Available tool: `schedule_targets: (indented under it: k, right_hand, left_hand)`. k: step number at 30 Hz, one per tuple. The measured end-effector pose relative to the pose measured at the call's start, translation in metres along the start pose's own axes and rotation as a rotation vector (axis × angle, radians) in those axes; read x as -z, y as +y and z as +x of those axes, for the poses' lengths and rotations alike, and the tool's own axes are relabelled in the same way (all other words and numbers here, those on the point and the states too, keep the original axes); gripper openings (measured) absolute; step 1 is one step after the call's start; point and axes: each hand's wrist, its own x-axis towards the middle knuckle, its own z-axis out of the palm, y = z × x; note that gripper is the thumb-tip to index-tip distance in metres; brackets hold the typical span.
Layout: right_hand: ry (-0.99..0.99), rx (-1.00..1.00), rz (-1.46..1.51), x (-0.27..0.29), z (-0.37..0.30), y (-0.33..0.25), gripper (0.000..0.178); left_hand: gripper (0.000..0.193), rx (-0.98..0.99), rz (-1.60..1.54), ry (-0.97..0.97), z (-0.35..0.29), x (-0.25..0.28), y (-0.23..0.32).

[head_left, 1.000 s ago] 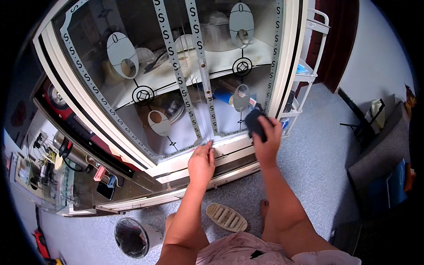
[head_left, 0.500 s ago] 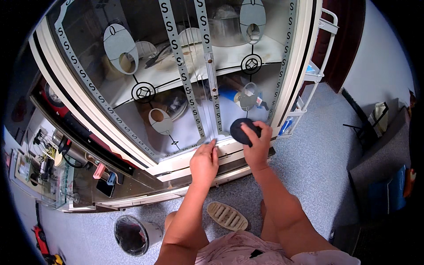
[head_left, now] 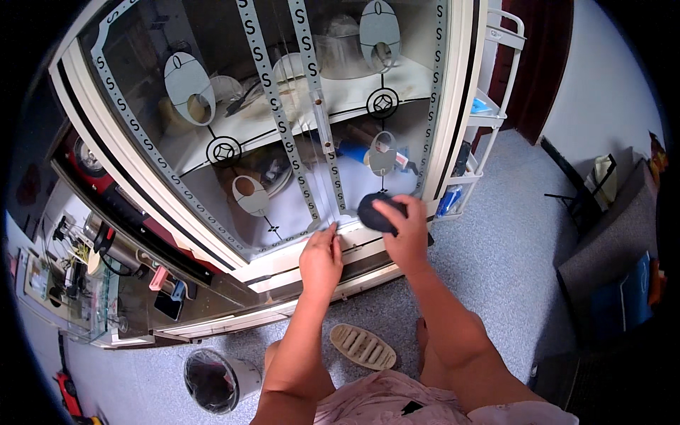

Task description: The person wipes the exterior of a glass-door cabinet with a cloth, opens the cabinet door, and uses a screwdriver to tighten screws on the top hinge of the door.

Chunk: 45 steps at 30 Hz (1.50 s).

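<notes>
In front of me stands a cream-framed cabinet with two patterned glass doors. My right hand grips a round, dark, flat pad, too plain to tell its exact kind. The pad is against or just in front of the right door's lower glass. My left hand lies on the cabinet's bottom rail, fingers stretched toward the lower edge where the doors meet; I see nothing held in it, though its palm is hidden. A clear door handle runs up above it. Behind the glass are a metal pot and a blue item.
A white shelf cart stands right of the cabinet. At left, a dark counter edge carries a phone and a pink clip. A lined waste bin and a slipper are by my feet.
My right hand has shifted slightly left with the dark pad. My left hand stays at the bottom rail. The whole view has turned a little, so the cabinet appears farther left.
</notes>
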Motion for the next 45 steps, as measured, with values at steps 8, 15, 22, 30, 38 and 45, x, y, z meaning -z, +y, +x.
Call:
schedule_targets:
  k: [8, 15, 22, 30, 38, 45]
  right_hand:
    - [0.292, -0.167, 0.094, -0.011, 0.008, 0.025, 0.065]
    - [-0.023, 0.081, -0.044, -0.031, -0.002, -0.025, 0.065]
    - [-0.092, 0.11, -0.027, -0.031, -0.002, -0.035, 0.065]
    - [0.017, 0.032, -0.057, -0.014, 0.002, -0.011, 0.066]
    - [0.208, -0.045, -0.08, -0.019, 0.005, 0.007, 0.065]
    - [-0.083, 0.151, -0.09, -0.032, -0.009, -0.029, 0.061]
  left_hand:
    - [0.03, -0.059, -0.047, 0.036, -0.003, -0.004, -0.004]
    - [0.023, -0.022, -0.032, -0.019, 0.0, 0.002, 0.0]
    - [0.012, -0.018, 0.043, -0.066, 0.001, 0.002, -0.001]
    - [0.032, -0.016, -0.051, -0.041, -0.001, 0.002, -0.002]
    - [0.032, -0.031, -0.038, -0.077, -0.002, 0.006, 0.002]
    - [0.03, -0.023, -0.049, -0.098, -0.002, 0.009, -0.004]
